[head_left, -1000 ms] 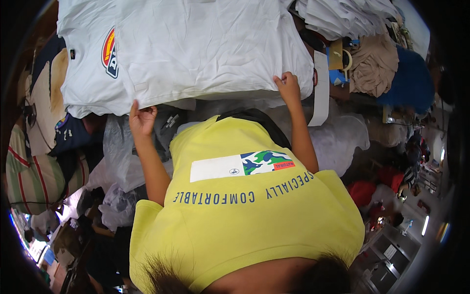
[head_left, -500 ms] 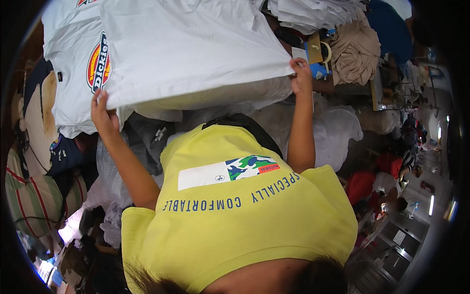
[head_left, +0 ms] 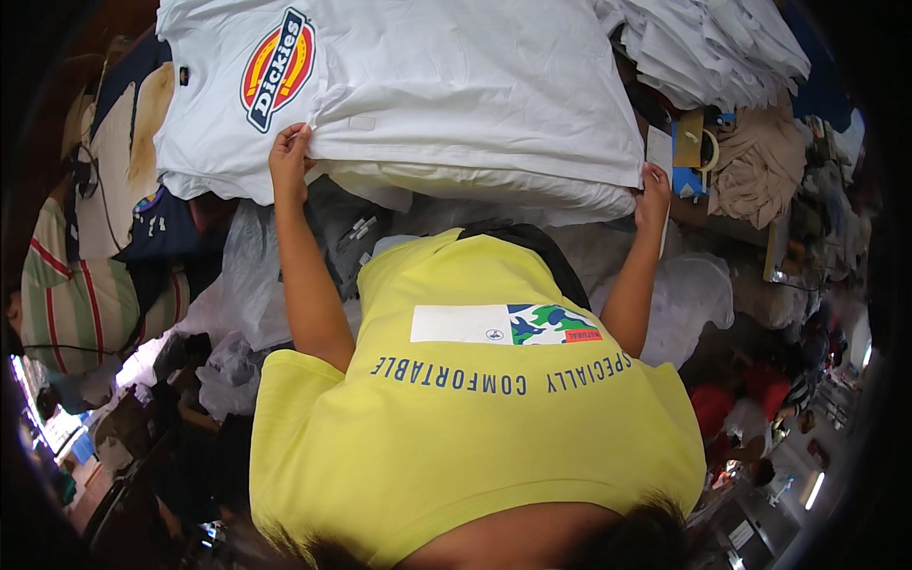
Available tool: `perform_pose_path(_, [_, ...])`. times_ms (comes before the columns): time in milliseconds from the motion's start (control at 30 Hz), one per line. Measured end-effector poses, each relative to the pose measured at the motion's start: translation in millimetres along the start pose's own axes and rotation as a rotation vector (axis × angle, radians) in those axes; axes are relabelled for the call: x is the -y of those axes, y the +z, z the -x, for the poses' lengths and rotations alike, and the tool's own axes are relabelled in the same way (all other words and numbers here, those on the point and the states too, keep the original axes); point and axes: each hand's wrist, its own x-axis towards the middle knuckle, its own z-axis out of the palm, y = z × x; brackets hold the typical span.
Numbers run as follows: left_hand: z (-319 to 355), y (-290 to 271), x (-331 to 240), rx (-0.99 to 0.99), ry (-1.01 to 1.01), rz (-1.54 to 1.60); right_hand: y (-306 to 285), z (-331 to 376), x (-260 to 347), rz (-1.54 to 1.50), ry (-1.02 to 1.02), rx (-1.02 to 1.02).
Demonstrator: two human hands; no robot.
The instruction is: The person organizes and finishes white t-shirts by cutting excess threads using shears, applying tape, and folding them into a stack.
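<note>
A white T-shirt (head_left: 475, 95) with a red, yellow and navy emblem lies spread in front of me, on top of a stack of white cloth (head_left: 456, 190). Its near edge runs between my two hands. Just below the emblem, my left hand (head_left: 292, 161) pinches that edge between thumb and fingers. My right hand (head_left: 652, 198) is closed on the right end of the same edge, beside a paper slip. A small pale rectangle (head_left: 362, 123) shows on the shirt close to my left hand.
Right of the shirt are a roll of tape (head_left: 709, 152), a bundle of beige cloth (head_left: 757, 166) and a white fabric pile (head_left: 712, 47). Clear plastic bags (head_left: 255, 275) hang at the near left. A striped cushion-like bundle (head_left: 95, 309) is at far left.
My left hand has moved farther from my body with the shirt's edge, which now lies flatter along the stack. The right hand keeps its corner. The whole view has shifted.
</note>
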Motion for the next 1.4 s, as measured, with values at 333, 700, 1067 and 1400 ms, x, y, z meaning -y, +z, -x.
perform_pose_path(333, [44.3,-1.0,-18.9,0.121,-0.009,-0.117,-14.3,27.6,37.1,0.173,0.139,0.192])
perform_pose_path(700, [23.8,17.8,-9.0,0.041,-0.181,0.688,57.1,1.2,22.6,-0.419,-0.052,0.198])
perform_pose_path(1067, [73.1,149.8,27.7,0.588,0.98,-1.166,177.8,83.8,-24.2,1.216,-1.126,0.921])
perform_pose_path(1400, [68.7,120.9,31.3,0.472,0.976,-1.301,87.8,40.1,-5.0,1.537,-0.978,0.451])
